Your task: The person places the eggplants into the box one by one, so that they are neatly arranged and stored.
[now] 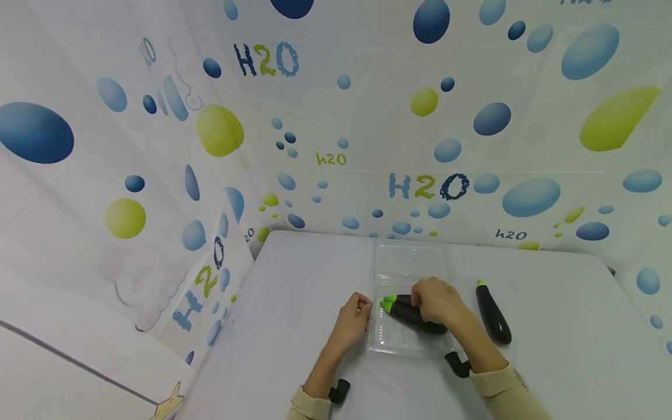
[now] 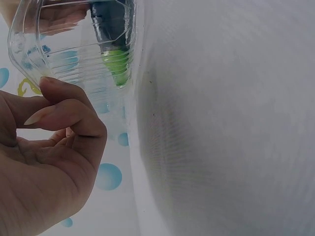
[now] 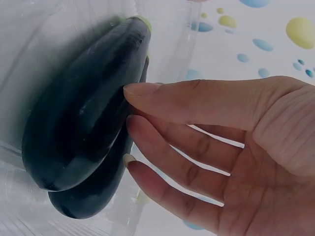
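A clear plastic clamshell container (image 1: 385, 341) lies on the table with its lid folded back. Two dark eggplants with green tips lie side by side inside: a front eggplant (image 1: 415, 317) and a rear eggplant (image 1: 403, 299), partly covered by my right hand (image 1: 436, 300). That hand pinches the rear eggplant (image 3: 93, 201) with thumb and fingertips, the thumb also against the front eggplant (image 3: 78, 108). At the container's left side, my left hand (image 1: 354, 318) pinches its rim, thumb and index finger together. A third eggplant (image 1: 492, 314) rests on the table right of the container.
The white table (image 1: 304, 262) meets a patterned curtain (image 1: 367, 116) at the back and left. The open lid (image 1: 409, 259) lies toward the back edge. Dark wrist-worn devices, one at the left wrist (image 1: 340, 391) and one at the right wrist (image 1: 458, 364), stick out from the sleeves.
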Tool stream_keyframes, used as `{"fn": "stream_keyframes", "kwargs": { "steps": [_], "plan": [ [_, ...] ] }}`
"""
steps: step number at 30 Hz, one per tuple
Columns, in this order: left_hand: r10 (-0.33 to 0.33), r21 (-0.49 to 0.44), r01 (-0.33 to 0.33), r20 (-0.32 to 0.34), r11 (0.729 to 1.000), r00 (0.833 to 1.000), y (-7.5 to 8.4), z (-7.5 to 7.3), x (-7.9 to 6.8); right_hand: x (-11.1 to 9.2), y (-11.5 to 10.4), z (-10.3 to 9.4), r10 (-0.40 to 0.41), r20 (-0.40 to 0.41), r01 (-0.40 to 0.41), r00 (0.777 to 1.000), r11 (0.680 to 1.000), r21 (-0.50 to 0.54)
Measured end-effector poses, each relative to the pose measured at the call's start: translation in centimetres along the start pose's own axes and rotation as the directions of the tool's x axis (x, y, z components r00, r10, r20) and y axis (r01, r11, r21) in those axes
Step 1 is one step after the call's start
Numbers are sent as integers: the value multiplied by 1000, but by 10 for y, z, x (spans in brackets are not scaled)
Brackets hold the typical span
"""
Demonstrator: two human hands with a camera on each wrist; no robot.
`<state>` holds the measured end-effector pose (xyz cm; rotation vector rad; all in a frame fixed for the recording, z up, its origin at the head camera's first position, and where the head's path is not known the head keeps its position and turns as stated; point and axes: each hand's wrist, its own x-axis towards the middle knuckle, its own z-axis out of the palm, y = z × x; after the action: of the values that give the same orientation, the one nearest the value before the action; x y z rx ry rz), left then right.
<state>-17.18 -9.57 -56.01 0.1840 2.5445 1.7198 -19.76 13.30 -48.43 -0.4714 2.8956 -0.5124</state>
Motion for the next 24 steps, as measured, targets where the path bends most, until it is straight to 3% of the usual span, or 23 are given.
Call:
{"fn": "stream_keyframes", "kwargs": {
  "steps": [16, 24],
  "plan": [
    [9, 16, -9, 1, 1000, 1000, -1, 1, 0, -3, 6, -10, 25, -4, -25, 1000, 999, 37],
    [10, 13, -10, -6, 1000, 1000, -2, 0, -1, -6, 12, -20, 15, -59, -12, 998, 998, 55]
  ]
}}
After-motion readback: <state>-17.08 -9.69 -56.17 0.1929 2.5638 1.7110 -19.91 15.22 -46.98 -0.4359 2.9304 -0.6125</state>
